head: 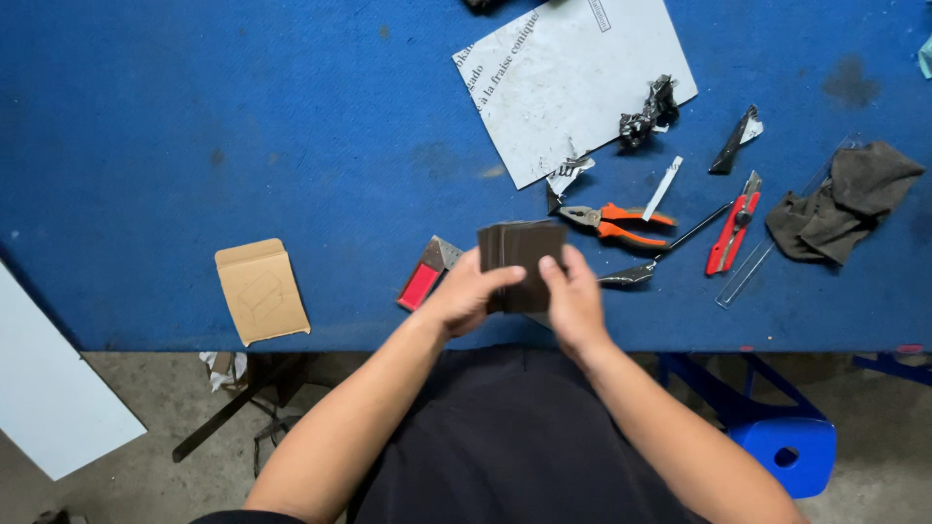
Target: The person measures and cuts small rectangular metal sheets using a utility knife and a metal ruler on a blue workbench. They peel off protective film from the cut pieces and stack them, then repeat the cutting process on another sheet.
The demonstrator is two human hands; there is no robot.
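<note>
Both hands, left hand (464, 296) and right hand (575, 301), were clamped on a stack of dark brown rectangular cards (521, 254) at centre frame, just over the blue felt-covered surface (243, 126). Orange-handled pliers (614, 222) lay just right, small cardboard box (261, 290) lower left.

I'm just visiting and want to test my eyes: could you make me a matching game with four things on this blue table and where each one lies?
Things:
1. cardboard box
2. pliers
3. grey cloth
4. dark cards

Places:
A. far right of the table
B. held in the left hand and right hand
C. near the table's front edge, left of the hands
D. just below the white sheet, right of the cards

Pairs: 1-C, 2-D, 3-A, 4-B
</note>
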